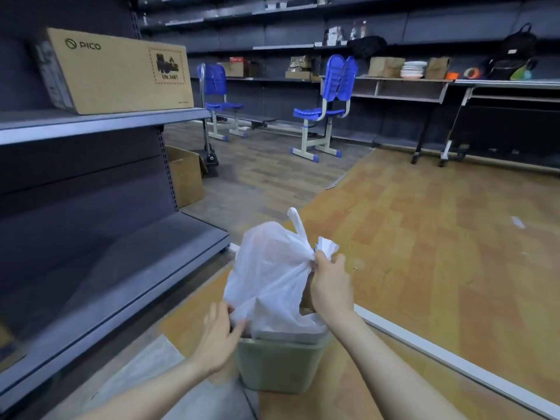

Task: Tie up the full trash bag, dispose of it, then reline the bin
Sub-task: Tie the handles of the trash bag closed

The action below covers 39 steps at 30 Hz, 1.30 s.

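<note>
A full white trash bag point(269, 277) stands up out of a small pale green bin point(278, 365) on the floor in front of me. My right hand point(330, 283) grips the gathered neck of the bag at its upper right, with a handle loop sticking up behind. My left hand point(219, 341) is at the bin's left rim, fingers spread and touching the bag's lower left edge. Something brown shows inside the bag below my right hand.
Grey metal shelving point(115, 298) runs along the left, with a PICO cardboard box point(121, 74) on an upper shelf. An open carton point(185, 174) stands on the floor beyond. Two blue chairs point(324, 107) and desks stand at the back. A white floor strip point(454, 362) runs right.
</note>
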### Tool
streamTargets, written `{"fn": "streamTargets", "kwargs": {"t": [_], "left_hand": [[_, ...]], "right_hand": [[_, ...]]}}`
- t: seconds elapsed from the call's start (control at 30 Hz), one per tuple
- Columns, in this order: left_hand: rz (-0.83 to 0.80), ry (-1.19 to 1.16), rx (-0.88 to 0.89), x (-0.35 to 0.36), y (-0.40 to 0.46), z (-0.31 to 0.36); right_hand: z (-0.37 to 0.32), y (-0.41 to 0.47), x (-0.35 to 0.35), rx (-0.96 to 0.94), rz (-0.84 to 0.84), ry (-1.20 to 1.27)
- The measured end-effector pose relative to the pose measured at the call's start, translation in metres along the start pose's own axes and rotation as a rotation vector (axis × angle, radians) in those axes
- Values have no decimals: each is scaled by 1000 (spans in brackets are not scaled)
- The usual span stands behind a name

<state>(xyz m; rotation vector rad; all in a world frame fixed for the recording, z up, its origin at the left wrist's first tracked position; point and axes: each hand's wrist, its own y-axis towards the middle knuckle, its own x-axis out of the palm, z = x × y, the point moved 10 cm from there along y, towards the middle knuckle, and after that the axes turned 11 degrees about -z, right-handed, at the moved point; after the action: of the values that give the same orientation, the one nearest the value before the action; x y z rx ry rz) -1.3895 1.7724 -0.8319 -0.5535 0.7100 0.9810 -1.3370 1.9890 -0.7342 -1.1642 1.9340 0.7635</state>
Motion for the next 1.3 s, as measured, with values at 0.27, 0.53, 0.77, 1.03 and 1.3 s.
{"fn": "streamTargets", "kwargs": {"t": [0.27, 0.53, 0.77, 1.03, 1.3], "left_hand": [[-31, 57, 57, 16, 6, -15], [135, 205, 58, 1, 6, -7], [167, 232, 119, 4, 6, 6], [37, 228, 158, 23, 7, -8], [13, -133, 98, 13, 0, -12]], "right_hand": [[-37, 11, -25, -145, 50, 7], [-67, 32, -72, -222, 93, -120], [-97, 36, -86, -322, 111, -212], [-130, 43, -134, -388, 240, -254], [-93, 39, -91, -327, 33, -343]]}}
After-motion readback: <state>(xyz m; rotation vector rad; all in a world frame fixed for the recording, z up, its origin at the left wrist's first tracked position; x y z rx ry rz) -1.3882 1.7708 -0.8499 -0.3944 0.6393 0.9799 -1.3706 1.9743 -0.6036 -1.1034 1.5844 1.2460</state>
